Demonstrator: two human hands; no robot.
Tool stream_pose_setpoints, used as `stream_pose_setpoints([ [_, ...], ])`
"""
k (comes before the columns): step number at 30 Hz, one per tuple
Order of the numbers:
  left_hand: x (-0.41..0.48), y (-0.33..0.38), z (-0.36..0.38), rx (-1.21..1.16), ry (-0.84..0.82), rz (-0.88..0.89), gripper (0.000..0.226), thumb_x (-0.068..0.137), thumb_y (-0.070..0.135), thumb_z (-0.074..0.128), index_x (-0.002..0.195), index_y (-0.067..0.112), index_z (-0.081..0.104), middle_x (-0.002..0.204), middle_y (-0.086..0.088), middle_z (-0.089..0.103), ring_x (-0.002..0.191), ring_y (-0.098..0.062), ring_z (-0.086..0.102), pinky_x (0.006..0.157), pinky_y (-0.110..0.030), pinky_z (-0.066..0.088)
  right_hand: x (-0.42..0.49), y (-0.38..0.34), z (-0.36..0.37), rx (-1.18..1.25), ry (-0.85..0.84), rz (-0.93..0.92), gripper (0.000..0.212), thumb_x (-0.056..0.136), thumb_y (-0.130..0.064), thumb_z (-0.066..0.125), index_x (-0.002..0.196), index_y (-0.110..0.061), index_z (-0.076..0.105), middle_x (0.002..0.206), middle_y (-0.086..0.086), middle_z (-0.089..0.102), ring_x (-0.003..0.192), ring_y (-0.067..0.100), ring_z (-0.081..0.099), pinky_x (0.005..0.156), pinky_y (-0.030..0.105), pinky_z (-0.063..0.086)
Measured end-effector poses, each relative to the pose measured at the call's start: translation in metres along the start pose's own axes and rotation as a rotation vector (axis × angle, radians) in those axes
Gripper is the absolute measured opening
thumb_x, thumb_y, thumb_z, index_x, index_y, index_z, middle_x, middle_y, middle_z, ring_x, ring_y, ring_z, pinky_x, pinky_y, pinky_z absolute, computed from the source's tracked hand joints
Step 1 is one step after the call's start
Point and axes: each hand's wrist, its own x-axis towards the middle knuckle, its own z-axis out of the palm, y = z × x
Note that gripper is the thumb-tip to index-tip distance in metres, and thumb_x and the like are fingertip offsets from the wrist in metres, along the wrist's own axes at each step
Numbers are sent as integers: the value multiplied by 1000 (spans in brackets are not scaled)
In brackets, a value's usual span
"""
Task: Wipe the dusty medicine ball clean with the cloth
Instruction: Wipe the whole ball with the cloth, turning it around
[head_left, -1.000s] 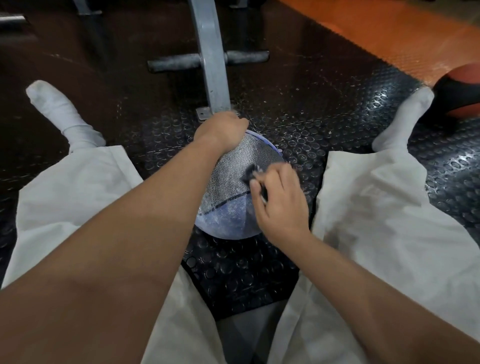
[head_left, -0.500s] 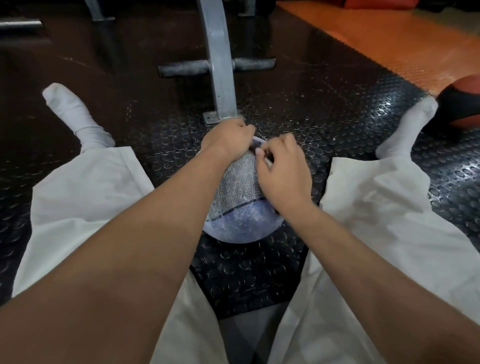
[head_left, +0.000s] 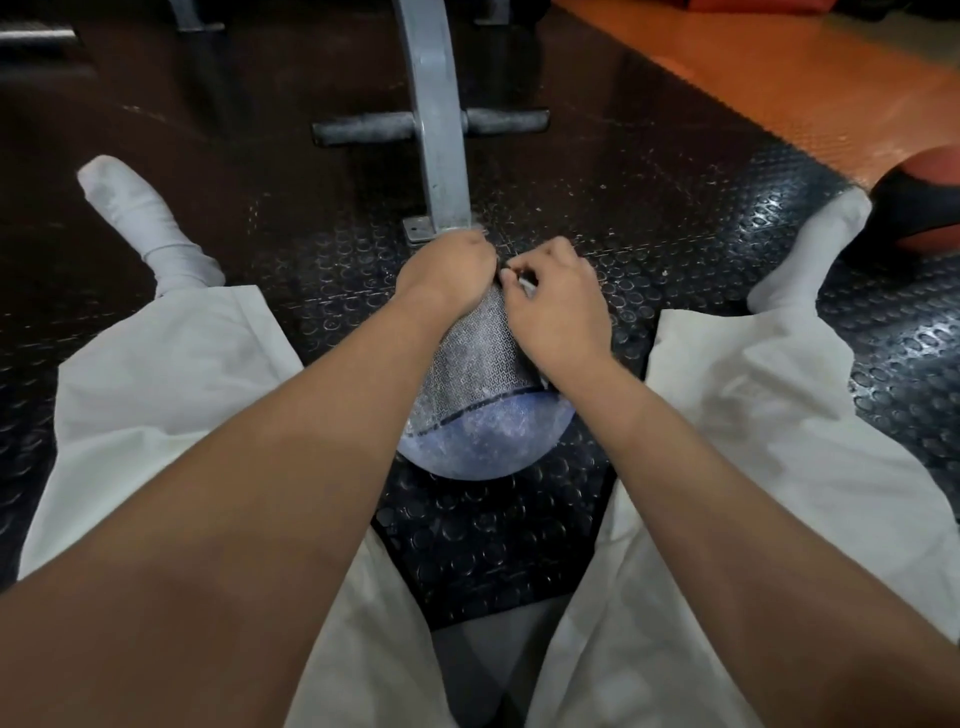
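Note:
A dusty medicine ball (head_left: 480, 410), with a grey textured panel and a blue panel, sits on the studded black floor between my outstretched legs. My left hand (head_left: 447, 275) curls over the ball's far top and holds it. My right hand (head_left: 558, 306) lies on the ball's upper right, its fingers bunched round a small dark cloth (head_left: 519, 278), of which only a bit shows. Both hands nearly touch at the top of the ball. The blue lower panel carries pale dust.
A grey metal bench post (head_left: 439, 130) with a padded crossbar (head_left: 363, 127) stands on its foot plate just beyond the ball. A red and black ball (head_left: 919, 208) lies at the right by my right foot (head_left: 810, 249). Orange flooring (head_left: 753, 67) runs along the far right.
My right hand with the cloth has slid up the ball from its right side to the far top, next to my left hand. The left hand has kept its hold.

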Motion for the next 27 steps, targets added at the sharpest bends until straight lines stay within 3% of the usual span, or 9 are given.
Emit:
stream_pose_setpoints([
  [4,8,-2,-2,5,18,28,35,97,3,41,123,2,64,127,-18,60,119,-34,55,103,-44,43,-52,-6,4,-10,132,-96,15,90,-20,57,97,-9,65,99,8,54,87,24,50,65,29,38],
  [9,11,-4,-3,72,18,89,36,97,-1,38,121,0,65,121,-21,62,113,-36,57,100,-44,44,-100,10,-2,-46,28,-284,19,85,-20,52,92,-7,64,88,11,53,76,28,54,57,31,39],
  [13,9,-4,1,37,36,69,36,96,-1,38,121,-2,65,124,-22,61,116,-37,56,101,-46,44,-63,5,-12,-112,3,-266,15,86,-20,56,92,-8,62,89,10,51,75,24,53,55,26,36],
  [17,5,-6,5,84,65,74,32,96,12,44,117,4,66,124,-16,61,117,-34,56,99,-42,46,-15,-1,-10,-166,4,-159,21,91,-23,57,104,-8,65,102,14,51,90,31,53,65,37,44],
  [20,5,-5,3,92,42,76,32,95,8,43,117,6,66,124,-14,61,117,-32,56,100,-42,45,-19,-4,-6,-156,55,-95,20,90,-22,57,103,-8,65,101,15,51,86,32,53,62,39,47],
  [24,4,0,-2,39,31,77,40,94,-4,39,125,0,63,128,-16,58,120,-34,55,103,-45,44,-79,0,-6,-118,80,-213,15,81,-17,58,92,-8,64,87,14,51,72,30,54,56,26,35],
  [27,2,0,-6,49,10,64,40,94,-3,39,126,0,63,127,-18,59,117,-35,57,103,-46,44,-100,8,-9,-83,-7,-333,18,83,-20,55,91,-10,67,81,9,49,68,28,52,51,30,40],
])
